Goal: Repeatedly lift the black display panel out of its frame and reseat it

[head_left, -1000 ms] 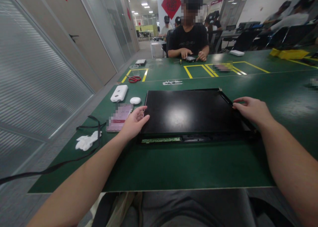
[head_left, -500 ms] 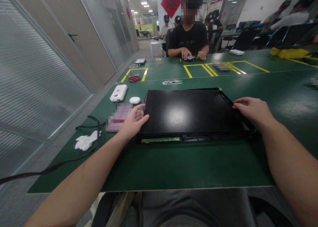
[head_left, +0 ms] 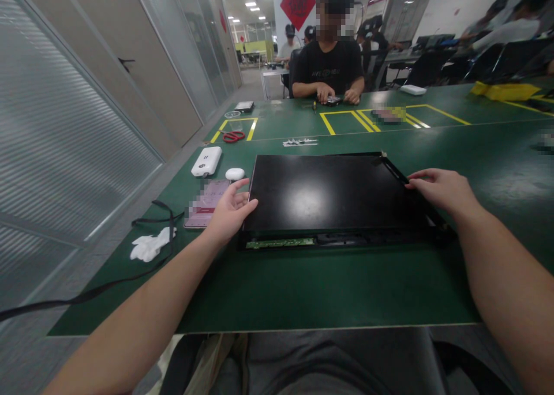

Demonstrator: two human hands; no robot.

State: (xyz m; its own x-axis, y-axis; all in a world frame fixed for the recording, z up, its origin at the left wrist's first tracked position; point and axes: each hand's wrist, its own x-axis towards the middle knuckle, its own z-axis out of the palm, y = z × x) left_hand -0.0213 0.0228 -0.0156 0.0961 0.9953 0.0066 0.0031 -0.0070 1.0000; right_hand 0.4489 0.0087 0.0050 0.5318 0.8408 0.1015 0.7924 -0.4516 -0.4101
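Note:
A black display panel [head_left: 320,193] lies face up on the green table in front of me, over a black plastic frame [head_left: 367,239]. A strip of green circuit board [head_left: 279,244] shows along the near edge. At the panel's left edge is my left hand [head_left: 231,210], its thumb on the rim and its fingers along the side. My right hand [head_left: 441,190] pinches the frame's right side between thumb and fingers. A gap shows between panel and frame on that side. The fingertips under the edges are hidden.
Left of the panel lie a phone [head_left: 205,207], a white earbud case [head_left: 235,174], a white power bank [head_left: 206,161], a crumpled tissue [head_left: 151,245] and a black strap [head_left: 125,279]. Beyond are red scissors [head_left: 234,136] and small white pieces [head_left: 300,142]. A person [head_left: 329,66] works opposite.
The frame's near right corner has shifted slightly outward to the right, and the gap beside the panel there looks a little wider. Both hands stay almost where they were.

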